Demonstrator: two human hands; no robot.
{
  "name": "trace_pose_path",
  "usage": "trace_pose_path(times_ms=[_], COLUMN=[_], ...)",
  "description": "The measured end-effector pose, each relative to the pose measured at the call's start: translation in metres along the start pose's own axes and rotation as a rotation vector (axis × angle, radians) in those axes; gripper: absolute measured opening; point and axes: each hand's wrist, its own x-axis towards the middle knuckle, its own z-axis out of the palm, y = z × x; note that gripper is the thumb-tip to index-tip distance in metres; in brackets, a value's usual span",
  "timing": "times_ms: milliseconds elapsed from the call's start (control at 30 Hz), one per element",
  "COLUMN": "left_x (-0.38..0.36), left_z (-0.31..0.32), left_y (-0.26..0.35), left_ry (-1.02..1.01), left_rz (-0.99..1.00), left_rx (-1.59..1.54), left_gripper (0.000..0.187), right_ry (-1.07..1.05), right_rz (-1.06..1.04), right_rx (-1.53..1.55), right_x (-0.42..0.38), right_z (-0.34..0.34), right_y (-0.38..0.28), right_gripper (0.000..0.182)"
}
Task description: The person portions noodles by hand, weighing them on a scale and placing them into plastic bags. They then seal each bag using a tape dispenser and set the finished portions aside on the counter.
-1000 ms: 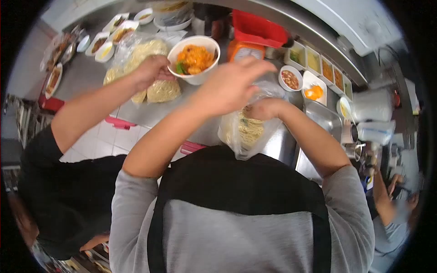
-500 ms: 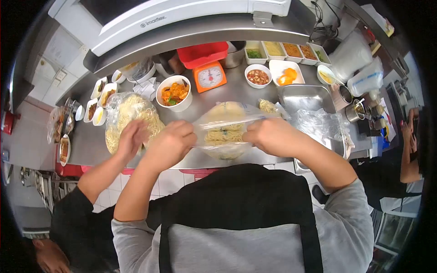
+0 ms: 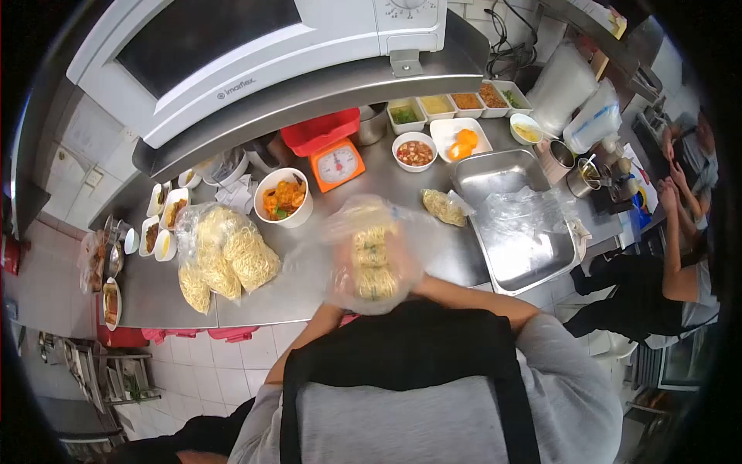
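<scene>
Close in front of my body is a clear plastic bag of noodles (image 3: 374, 251), its noodle bundles stacked in a column. My left hand (image 3: 341, 267) holds it from the left side and my right hand (image 3: 405, 259) from the right. Both hands show only hazily, through or behind the plastic and smeared by motion. A larger bag of noodles (image 3: 236, 255) lies on the steel counter to the left. Right of my hands lies a small bag (image 3: 444, 207) with yellowish contents.
An orange kitchen scale (image 3: 337, 164) and a white tub of orange food (image 3: 283, 199) stand behind the bag. A steel tray (image 3: 502, 274) with crumpled plastic is at right. Above hangs a shelf with a white oven (image 3: 255, 62). People work at far right.
My hands have moved from stretching the bag's upper part sideways to its sides, and the bag is nearer my body. Another person's hand at left has withdrawn from the larger noodle bag.
</scene>
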Motion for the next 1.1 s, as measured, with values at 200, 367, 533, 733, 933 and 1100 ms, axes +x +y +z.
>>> trace_pose_path(times_ms=[200,367,533,733,933,1100], left_x=[0.057,0.067,0.019,0.022,0.058,0.057], left_z=[-0.002,0.018,-0.018,-0.09,-0.126,-0.122], left_y=[-0.024,-0.063,-0.016,-0.041,-0.08,-0.097], left_ry=[-0.075,0.174,0.568,0.785,0.641,0.59], left_rz=[-0.141,-0.054,-0.228,-0.526,-0.789,-0.731], left_rx=[-0.683,-0.525,-0.589,-0.741,-0.574,-0.479], left_gripper=[0.059,0.061,0.053,0.032,0.027,0.023], right_ry=[-0.152,-0.333,0.051,0.399,-0.002,-0.534], right_rz=[-0.127,0.108,0.086,-0.519,-1.146,-1.275], right_rx=[-0.087,0.283,0.019,-0.235,-1.216,-1.576], right_x=[0.072,0.085,0.06,-0.021,-0.094,-0.066], right_z=[0.009,0.011,-0.008,-0.015,0.023,0.07], right_y=[-0.002,-0.013,-0.05,-0.12,-0.146,-0.141], right_gripper=[0.05,0.05,0.057,0.056,0.036,0.035])
